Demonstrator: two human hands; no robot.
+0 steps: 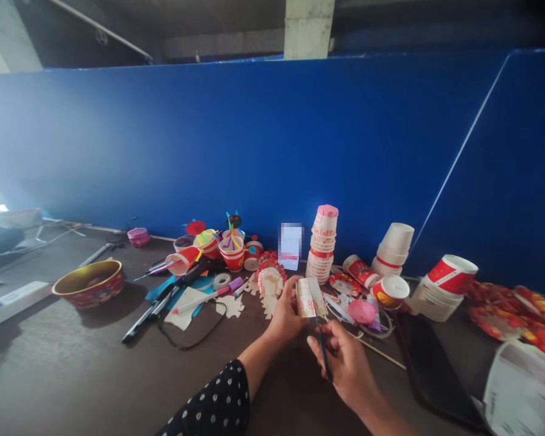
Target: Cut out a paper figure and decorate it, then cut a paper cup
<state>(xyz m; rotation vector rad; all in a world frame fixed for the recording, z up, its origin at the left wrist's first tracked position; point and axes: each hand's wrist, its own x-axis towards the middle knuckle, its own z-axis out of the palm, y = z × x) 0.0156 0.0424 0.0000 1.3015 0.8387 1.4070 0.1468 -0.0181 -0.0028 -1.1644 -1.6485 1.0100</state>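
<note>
The left hand [287,312] is gripping a white-and-red paper cup [305,298] in the air above the worktop [72,363], while the right hand [345,363] is gripping dark scissors [322,351], their blades touching the cup's lower edge. A stack of paper cups [321,242] is standing just beyond.
</note>
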